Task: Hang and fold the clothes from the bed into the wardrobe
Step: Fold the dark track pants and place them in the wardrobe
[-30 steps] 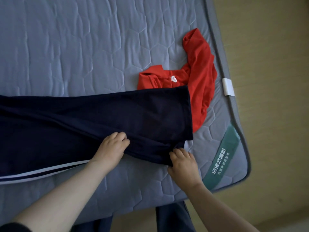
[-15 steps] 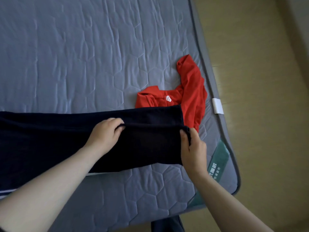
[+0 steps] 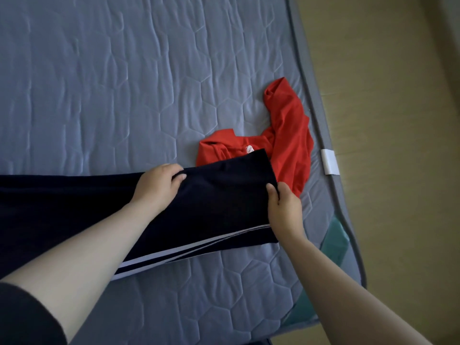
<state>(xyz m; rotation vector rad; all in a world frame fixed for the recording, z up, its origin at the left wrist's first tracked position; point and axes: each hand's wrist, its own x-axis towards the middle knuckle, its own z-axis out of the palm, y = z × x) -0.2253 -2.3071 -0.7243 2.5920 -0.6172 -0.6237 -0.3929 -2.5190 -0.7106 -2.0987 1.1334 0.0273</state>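
Dark navy trousers point(image 3: 211, 207) with white side stripes are lying across the middle of the grey quilted mattress point(image 3: 124, 83), overlapping a red shirt point(image 3: 288, 135) at centre right. The left hand point(image 3: 156, 188) is pinching their upper edge with fingers curled closed, while the right hand point(image 3: 283, 210) is gripping the right-hand hem.

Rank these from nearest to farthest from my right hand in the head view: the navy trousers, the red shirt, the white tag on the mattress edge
1. navy trousers: gripped by the right hand.
2. red shirt: just beyond the fingers.
3. white tag: farther right, on the mattress edge.
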